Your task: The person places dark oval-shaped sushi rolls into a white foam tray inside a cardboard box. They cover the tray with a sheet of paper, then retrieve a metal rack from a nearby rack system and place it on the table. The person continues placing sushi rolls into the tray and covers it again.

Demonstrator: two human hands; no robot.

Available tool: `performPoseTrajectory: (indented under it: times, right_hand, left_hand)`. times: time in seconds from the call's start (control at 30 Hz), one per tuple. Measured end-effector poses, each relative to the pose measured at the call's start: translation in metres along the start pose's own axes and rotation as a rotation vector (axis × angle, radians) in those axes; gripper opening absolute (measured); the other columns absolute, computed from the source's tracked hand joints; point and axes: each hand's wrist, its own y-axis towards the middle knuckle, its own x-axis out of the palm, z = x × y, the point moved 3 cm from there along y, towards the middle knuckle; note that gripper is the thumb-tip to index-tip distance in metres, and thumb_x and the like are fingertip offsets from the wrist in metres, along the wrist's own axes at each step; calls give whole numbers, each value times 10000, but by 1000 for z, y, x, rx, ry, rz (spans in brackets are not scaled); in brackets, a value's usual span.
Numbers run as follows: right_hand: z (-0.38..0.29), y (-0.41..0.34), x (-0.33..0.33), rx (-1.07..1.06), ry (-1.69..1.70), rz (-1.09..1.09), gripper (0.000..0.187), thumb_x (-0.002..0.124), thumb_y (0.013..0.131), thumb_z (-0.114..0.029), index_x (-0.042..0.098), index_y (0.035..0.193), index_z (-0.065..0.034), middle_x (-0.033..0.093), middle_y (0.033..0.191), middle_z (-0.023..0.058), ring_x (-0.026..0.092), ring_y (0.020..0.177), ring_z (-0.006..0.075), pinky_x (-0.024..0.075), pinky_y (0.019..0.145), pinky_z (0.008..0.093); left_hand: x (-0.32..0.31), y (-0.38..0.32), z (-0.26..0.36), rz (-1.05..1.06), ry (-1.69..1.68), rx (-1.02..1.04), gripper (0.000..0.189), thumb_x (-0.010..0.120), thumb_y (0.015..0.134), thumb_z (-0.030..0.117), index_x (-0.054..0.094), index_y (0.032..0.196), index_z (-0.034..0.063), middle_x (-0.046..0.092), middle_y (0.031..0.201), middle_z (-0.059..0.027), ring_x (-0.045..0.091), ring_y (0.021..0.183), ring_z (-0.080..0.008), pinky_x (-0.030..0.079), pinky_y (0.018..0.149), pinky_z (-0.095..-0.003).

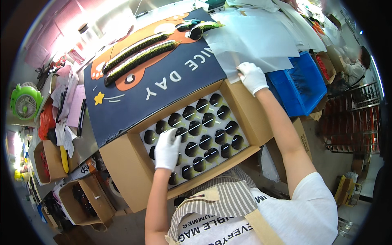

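Note:
An open cardboard box (118, 165) in front of me holds rows of dark, gradient-tinted sunglass lenses (194, 128) on a pale layer. My left hand (167, 150), in a white glove, is over the left part of these lenses and hides some of them. Its thumb stands apart from the fingers, and nothing shows in its grasp; whether it touches the lenses I cannot tell. Beyond the box's right flap, my white-gloved right hand (253, 78) pinches the near edge of a translucent sheet (225, 50). More such sheets lie loosely piled behind it.
Behind the box, a dark printed board (165, 107) carries two long stacks of lenses (142, 62) and shorter ones. A blue plastic bin (301, 84) stands at right. Pens, papers and a green fan (26, 102) are at left; cartons stand lower left. Another person (355, 69) sits far right.

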Motion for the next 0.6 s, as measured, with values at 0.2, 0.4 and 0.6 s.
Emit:
performPoseTrajectory:
  times: [0.2, 0.4, 0.6]
  right_hand:
    - [26, 7, 14, 137, 345, 133, 159, 600, 856, -212, 609, 925, -69, 620, 971, 141, 594, 932, 356, 477, 789, 430]
    - [23, 7, 19, 237, 221, -141, 335, 698, 825, -324, 600, 1023, -72, 609, 1076, 145, 607, 964, 343, 486, 812, 417]
    - [10, 15, -30, 150, 418, -61, 160, 683, 811, -195, 646, 857, -47, 645, 815, 154, 626, 759, 297, 497, 704, 352]
  left_hand:
    - [-52, -72, -24, -62, 34, -199, 241, 630, 833, 20, 639, 1067, 78, 609, 901, -118, 623, 763, -276, 519, 708, -357]
    - [-52, -96, -22, -46, 206, 24, 221, 556, 876, 60, 599, 1089, 103, 618, 1002, -113, 627, 849, -333, 523, 724, -419]
    - [-51, -95, -19, -124, 148, 11, 242, 643, 849, 127, 623, 1087, 90, 625, 944, -114, 637, 748, -301, 533, 703, -389]
